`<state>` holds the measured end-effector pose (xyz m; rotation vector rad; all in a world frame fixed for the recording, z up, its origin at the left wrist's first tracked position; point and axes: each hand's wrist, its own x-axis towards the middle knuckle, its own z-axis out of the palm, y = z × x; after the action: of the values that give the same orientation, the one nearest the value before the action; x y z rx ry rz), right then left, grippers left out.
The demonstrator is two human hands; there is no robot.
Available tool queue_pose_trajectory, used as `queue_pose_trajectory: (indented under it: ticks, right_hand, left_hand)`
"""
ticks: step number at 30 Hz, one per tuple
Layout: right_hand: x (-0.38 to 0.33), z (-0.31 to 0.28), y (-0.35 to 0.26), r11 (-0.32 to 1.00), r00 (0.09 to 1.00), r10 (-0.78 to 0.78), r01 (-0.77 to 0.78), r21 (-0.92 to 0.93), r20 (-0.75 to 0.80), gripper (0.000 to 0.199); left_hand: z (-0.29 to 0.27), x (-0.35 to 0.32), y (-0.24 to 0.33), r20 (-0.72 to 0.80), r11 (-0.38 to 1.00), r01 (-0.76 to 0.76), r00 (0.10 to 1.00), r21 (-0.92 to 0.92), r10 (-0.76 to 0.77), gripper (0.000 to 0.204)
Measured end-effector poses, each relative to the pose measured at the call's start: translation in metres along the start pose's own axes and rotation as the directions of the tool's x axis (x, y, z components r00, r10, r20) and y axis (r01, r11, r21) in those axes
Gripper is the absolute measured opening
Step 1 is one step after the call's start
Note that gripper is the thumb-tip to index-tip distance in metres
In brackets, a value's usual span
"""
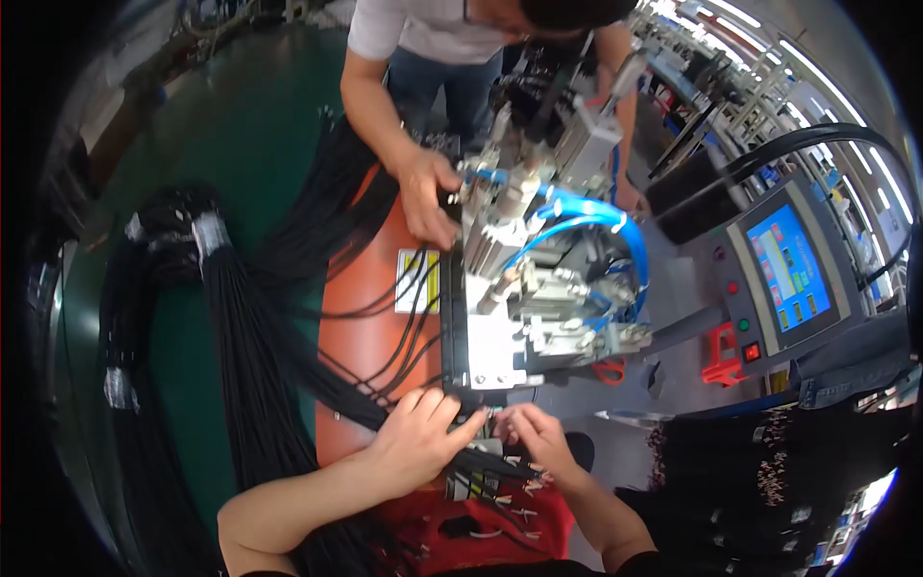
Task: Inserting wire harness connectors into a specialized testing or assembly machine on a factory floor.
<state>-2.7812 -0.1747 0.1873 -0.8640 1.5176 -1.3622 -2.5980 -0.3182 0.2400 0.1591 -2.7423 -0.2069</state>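
My left hand [415, 440] is closed on a black cable [468, 395] at the near edge of the machine [548, 279]. Thin coloured wires stick out of the cable's end, between my two hands. At those wires, the fingers of my right hand [535, 435] are bent and pinched together; what exactly lies in them is too small to make out. Below my hands, more black cables [486, 464] with stripped wire ends lie over a red surface [471, 527]. Several cables run from the left across an orange panel [361, 288] toward the machine.
Thick black cable bundles [236, 308] lie on the green table [173, 337] to the left. Across the machine a co-worker's hand [423, 197] touches its far side. Blue air hoses [635, 240] arch over it. A control screen [788, 269] and hanging cables [760, 471] are at right.
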Motion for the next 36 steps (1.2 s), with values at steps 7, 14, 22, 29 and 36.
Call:
queue_pose_trajectory:
  ticks: [7,14,22,29,36]
  right_hand:
    - [0.025,0.010,0.001,0.993,0.986,0.051,-0.034,-0.110,0.156,0.024]
    - [0.022,0.012,-0.005,0.972,0.992,-0.120,0.124,-0.200,0.035,0.028]
    - [0.025,0.021,-0.007,0.998,0.999,-0.002,-0.001,-0.065,-0.046,0.031]
    - [0.013,0.017,-0.010,0.998,0.997,0.050,-0.048,0.043,-0.061,0.028]
    - [-0.013,0.033,-0.050,0.980,0.976,-0.200,0.199,-0.019,-0.087,0.017]
  left_hand:
    - [0.001,-0.013,0.012,0.075,0.994,0.104,0.992,0.024,-0.106,0.042]
    - [0.018,-0.008,0.009,-0.019,0.997,0.078,0.997,0.024,-0.077,0.045]
    - [0.015,-0.011,0.007,-0.108,0.997,0.068,0.992,0.027,-0.065,0.041]
    - [-0.012,-0.034,0.027,-0.170,0.958,-0.057,0.985,-0.282,0.009,0.034]
    - [-0.020,-0.025,0.020,0.023,0.929,0.134,0.991,-0.345,-0.134,0.034]
